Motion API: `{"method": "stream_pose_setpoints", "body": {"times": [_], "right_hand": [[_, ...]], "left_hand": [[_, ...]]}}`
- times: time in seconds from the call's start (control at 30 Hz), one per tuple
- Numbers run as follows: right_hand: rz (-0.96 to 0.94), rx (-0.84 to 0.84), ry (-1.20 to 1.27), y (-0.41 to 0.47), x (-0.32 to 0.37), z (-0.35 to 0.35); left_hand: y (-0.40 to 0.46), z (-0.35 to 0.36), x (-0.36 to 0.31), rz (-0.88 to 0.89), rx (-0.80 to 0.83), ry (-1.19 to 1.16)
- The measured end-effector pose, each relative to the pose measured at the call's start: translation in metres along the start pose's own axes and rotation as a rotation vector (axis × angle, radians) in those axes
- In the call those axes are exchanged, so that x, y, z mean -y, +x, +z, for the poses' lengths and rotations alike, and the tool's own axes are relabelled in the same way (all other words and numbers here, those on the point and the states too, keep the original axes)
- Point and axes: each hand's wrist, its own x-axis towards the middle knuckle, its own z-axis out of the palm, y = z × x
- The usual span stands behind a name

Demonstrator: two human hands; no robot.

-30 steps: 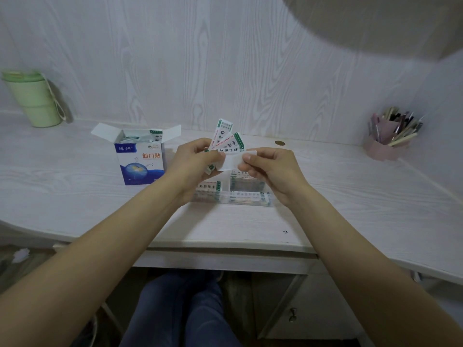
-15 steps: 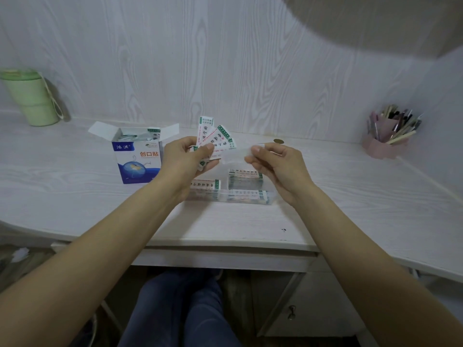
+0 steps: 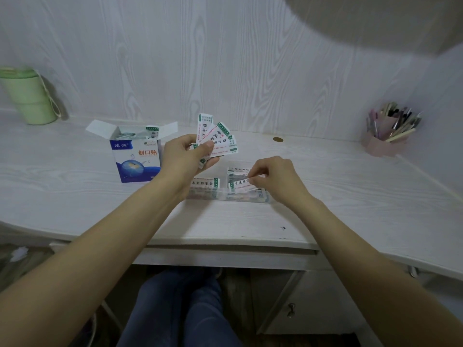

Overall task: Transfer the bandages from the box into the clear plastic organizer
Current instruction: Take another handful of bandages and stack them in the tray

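Right hand pinched one bandage over the organizer; left hand gripped a loose fan above it, likely to slip and scatter.

Two hands are at work above the surface: the left hand holds a fan of three wrapped bandages, and the right hand pinches one more bandage. One clear plastic organizer lies below them; the strips already inside it are too overlapped to count. One open box stands to the left, its contents likewise uncountable. Also on the surface are one green cup, one pink pen holder crowded with pens, and one coin.
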Motion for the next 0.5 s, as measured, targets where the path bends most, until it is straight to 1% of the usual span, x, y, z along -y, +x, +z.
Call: {"method": "stream_pose_setpoints", "body": {"times": [0.1, 0.3, 0.4, 0.5], "right_hand": [[-0.017, 0.059, -0.134, 0.003, 0.003, 0.005], [-0.028, 0.119, -0.399, 0.005, 0.013, 0.002], [-0.046, 0.143, -0.443, 0.008, 0.015, 0.001], [-0.044, 0.155, -0.4, 0.008, 0.015, -0.002]], "left_hand": [[0.0, 0.0, 0.0, 0.003, 0.005, 0.008], [0.0, 0.001, -0.001, 0.007, 0.004, 0.01], [0.001, 0.002, -0.001, 0.006, 0.008, 0.006], [0.0, 0.002, -0.001, 0.006, 0.022, 0.003]]}}
